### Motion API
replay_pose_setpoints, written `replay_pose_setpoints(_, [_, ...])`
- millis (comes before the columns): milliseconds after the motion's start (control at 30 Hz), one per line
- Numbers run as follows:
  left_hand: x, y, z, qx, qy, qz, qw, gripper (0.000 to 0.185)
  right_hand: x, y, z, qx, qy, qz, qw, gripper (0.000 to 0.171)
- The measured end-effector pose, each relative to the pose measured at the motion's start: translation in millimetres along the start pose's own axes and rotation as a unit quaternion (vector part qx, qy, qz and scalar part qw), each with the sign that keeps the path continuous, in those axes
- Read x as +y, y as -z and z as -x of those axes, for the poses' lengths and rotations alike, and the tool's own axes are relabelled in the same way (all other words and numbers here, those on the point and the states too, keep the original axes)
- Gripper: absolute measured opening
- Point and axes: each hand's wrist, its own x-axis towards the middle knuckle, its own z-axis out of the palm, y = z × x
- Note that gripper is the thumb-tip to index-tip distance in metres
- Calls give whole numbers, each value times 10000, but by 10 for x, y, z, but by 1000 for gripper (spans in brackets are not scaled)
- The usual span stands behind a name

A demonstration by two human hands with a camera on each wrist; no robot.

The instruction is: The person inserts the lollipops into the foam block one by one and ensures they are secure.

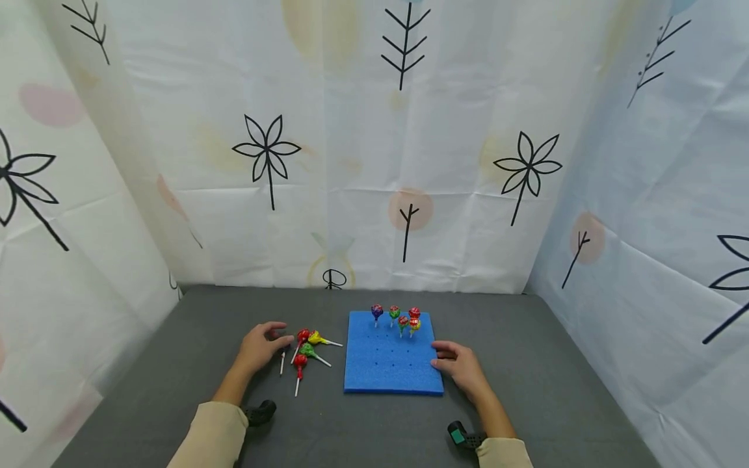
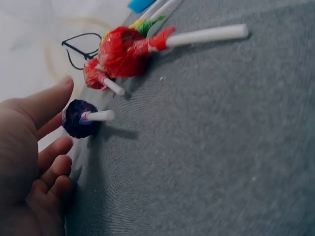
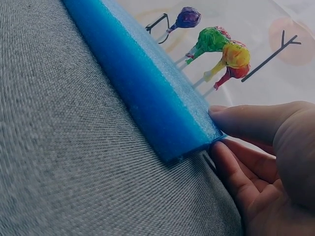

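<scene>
My left hand (image 1: 261, 346) is at the loose lollipops, thumb and fingers spread apart around a purple lollipop (image 2: 79, 119). In the head view the hand hides most of that lollipop's head, and its white stick points toward me. Just right of it lie red lollipops (image 1: 300, 361), a yellow one (image 1: 316, 338) and a green one (image 1: 307, 350). My right hand (image 1: 462, 369) holds the right edge of a blue foam board (image 1: 374, 370), thumb on the top face and fingers against the side. Several lollipops stand upright in the board's far part, among them a purple one (image 3: 188, 18).
Rows of small holes (image 1: 393, 351) dot the board's nearer part. A grey cloth (image 1: 316, 429) covers the table. White printed curtains (image 1: 351, 162) rise behind it and at both sides. A dark strap device sits on each wrist.
</scene>
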Motion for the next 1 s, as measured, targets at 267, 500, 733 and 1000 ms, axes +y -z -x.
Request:
replay_pose_setpoints(267, [-14, -5, -7, -377, 114, -8, 9992, 42, 3, -8, 0, -6, -81, -37, 10000, 33])
replay_pose_setpoints(500, [6, 1, 12, -519, 51, -90, 9986, 39, -5, -11, -2, 30, -7, -25, 10000, 33])
replay_pose_setpoints(733, [4, 24, 8, -668, 31, -255, 9974, 35, -2, 2, 0, 44, 2, 75, 10000, 32])
replay_pose_setpoints(1000, [-20, 20, -3, -706, -6, -326, 9970, 40, -2, -2, -11, 38, -54, 31, 10000, 32])
